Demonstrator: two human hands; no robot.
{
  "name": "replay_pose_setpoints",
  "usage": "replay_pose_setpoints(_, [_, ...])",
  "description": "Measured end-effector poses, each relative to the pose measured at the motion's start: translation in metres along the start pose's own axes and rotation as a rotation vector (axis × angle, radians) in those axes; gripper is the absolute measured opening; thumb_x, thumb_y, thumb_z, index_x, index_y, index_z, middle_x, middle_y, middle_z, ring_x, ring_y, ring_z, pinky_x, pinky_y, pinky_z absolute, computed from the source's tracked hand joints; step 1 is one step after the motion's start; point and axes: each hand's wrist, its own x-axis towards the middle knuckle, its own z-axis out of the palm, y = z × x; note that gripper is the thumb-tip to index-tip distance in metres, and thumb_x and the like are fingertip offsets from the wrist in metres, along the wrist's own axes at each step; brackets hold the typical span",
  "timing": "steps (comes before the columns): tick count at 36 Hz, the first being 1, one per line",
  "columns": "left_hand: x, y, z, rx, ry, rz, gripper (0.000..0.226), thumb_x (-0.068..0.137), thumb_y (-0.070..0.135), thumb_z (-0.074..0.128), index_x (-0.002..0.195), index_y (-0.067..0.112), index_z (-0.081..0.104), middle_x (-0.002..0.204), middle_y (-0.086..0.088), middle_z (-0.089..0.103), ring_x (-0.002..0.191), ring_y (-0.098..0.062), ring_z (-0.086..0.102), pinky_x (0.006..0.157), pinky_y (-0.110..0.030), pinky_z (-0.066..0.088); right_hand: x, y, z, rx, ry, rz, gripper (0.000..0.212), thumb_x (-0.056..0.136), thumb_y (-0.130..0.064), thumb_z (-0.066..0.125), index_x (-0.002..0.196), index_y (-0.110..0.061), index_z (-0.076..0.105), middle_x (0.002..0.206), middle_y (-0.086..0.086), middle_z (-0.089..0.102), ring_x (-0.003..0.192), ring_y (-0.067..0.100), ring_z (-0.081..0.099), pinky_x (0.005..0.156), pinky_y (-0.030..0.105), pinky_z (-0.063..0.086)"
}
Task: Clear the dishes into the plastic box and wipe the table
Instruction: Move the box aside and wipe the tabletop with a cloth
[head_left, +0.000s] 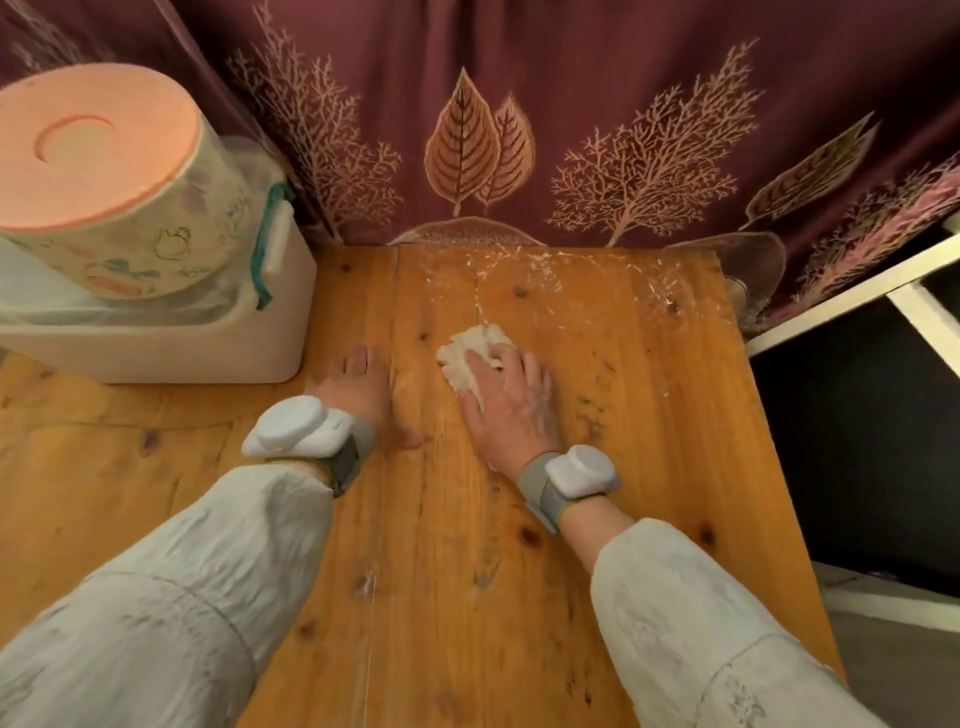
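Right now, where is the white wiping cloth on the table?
In the head view the cloth lies crumpled mid-table, right of centre, under the right hand's fingers, with the left hand flat on the wood beside it.

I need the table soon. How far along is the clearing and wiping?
No dishes lie on the table; the plastic box is loaded. Right hand presses a crumpled tissue mid-table. White smears near the far edge remain.
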Motion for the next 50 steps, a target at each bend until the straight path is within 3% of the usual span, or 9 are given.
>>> replay_pose_setpoints(5, [0.013, 0.012, -0.001, 0.065, 0.072, -0.066, 0.103, 0.078, 0.042, 0.071, 0.149, 0.007, 0.005, 0.157, -0.012, 0.007, 0.140, -0.032, 0.023, 0.112, -0.040, 0.029, 0.039, -0.016, 0.017, 0.064, -0.029, -0.165, 0.043, 0.084, -0.029, 0.042, 0.109, -0.005, 0.066, 0.120, 0.013, 0.063, 0.118, 0.035, 0.052, 0.101, 0.047, 0.043])
replay_pose_setpoints(10, [0.020, 0.030, -0.010, 0.130, 0.006, -0.146, 0.104, 0.075, 0.044, 0.074, 0.148, 0.003, 0.011, 0.153, -0.014, 0.013, 0.136, -0.033, 0.030, 0.105, -0.040, 0.035, 0.054, -0.022, 0.029, 0.141, -0.055, -0.184, 0.038, 0.084, -0.019, 0.046, 0.114, -0.006, 0.066, 0.119, 0.016, 0.063, 0.117, 0.037, 0.055, 0.098, 0.050, 0.046])
replay_pose_setpoints(18, [0.042, 0.032, 0.007, 0.104, 0.098, -0.160, 0.046, 0.088, 0.023, 0.052, 0.127, -0.002, 0.051, 0.129, -0.019, 0.050, 0.119, -0.032, 0.050, 0.092, -0.037, 0.043, 0.049, 0.051, 0.002, 0.158, 0.041, -0.039, 0.036, 0.090, -0.012, 0.046, 0.120, -0.003, 0.061, 0.126, 0.015, 0.059, 0.123, 0.035, 0.050, 0.107, 0.047, 0.037])
replay_pose_setpoints(24, [0.022, 0.070, -0.006, 0.280, 0.052, -0.060, 0.087, 0.091, 0.024, 0.056, 0.149, 0.004, -0.007, 0.157, -0.012, -0.008, 0.144, -0.030, 0.009, 0.115, -0.039, 0.017, 0.029, 0.154, -0.038, 0.072, 0.182, 0.301, 0.039, 0.092, -0.008, 0.042, 0.129, -0.002, 0.054, 0.132, 0.016, 0.053, 0.126, 0.035, 0.042, 0.110, 0.037, 0.027])
replay_pose_setpoints(28, [0.008, 0.091, -0.006, 0.332, -0.076, -0.069, 0.134, 0.067, 0.046, 0.079, 0.143, -0.006, -0.019, 0.152, -0.025, -0.021, 0.144, -0.037, -0.008, 0.118, -0.044, 0.007, 0.021, 0.192, -0.065, 0.045, 0.250, 0.557, 0.042, 0.094, -0.003, 0.038, 0.135, -0.007, 0.046, 0.138, 0.014, 0.044, 0.128, 0.031, 0.034, 0.109, 0.033, 0.022])
replay_pose_setpoints(36, [0.023, 0.097, -0.001, 0.082, 0.094, -0.125, 0.092, 0.082, 0.026, 0.068, 0.146, -0.008, 0.011, 0.153, -0.021, 0.012, 0.140, -0.033, 0.021, 0.112, -0.040, 0.025, 0.017, 0.123, -0.059, 0.120, 0.332, 0.144, 0.050, 0.086, -0.002, 0.034, 0.130, -0.013, 0.055, 0.121, 0.012, 0.056, 0.107, 0.025, 0.040, 0.092, 0.034, 0.035])
replay_pose_setpoints(41, [0.017, 0.107, -0.009, 0.356, -0.081, -0.197, 0.129, 0.065, 0.053, 0.078, 0.145, -0.006, -0.005, 0.153, -0.022, 0.003, 0.144, -0.033, 0.007, 0.115, -0.039, 0.017, 0.006, 0.089, -0.029, 0.121, 0.128, -0.132, 0.043, 0.078, -0.017, 0.040, 0.109, -0.014, 0.069, 0.102, 0.011, 0.063, 0.093, 0.031, 0.053, 0.076, 0.039, 0.047])
replay_pose_setpoints(45, [0.016, 0.106, -0.010, 0.323, -0.058, -0.231, 0.131, 0.052, 0.050, 0.085, 0.145, -0.002, 0.008, 0.150, -0.016, 0.011, 0.140, -0.029, 0.018, 0.112, -0.038, 0.026, 0.004, 0.114, -0.033, -0.003, 0.070, -0.077, 0.042, 0.080, -0.029, 0.043, 0.115, -0.020, 0.065, 0.107, 0.008, 0.059, 0.094, 0.030, 0.054, 0.079, 0.038, 0.042])
replay_pose_setpoints(50, [0.013, 0.106, -0.011, 0.263, -0.014, -0.214, 0.117, 0.062, 0.044, 0.082, 0.144, -0.003, 0.013, 0.148, -0.016, 0.015, 0.138, -0.029, 0.022, 0.112, -0.039, 0.029, 0.008, 0.194, -0.065, -0.107, 0.152, 0.368, 0.043, 0.093, -0.025, 0.046, 0.136, -0.024, 0.047, 0.127, 0.009, 0.045, 0.116, 0.029, 0.040, 0.097, 0.039, 0.032])
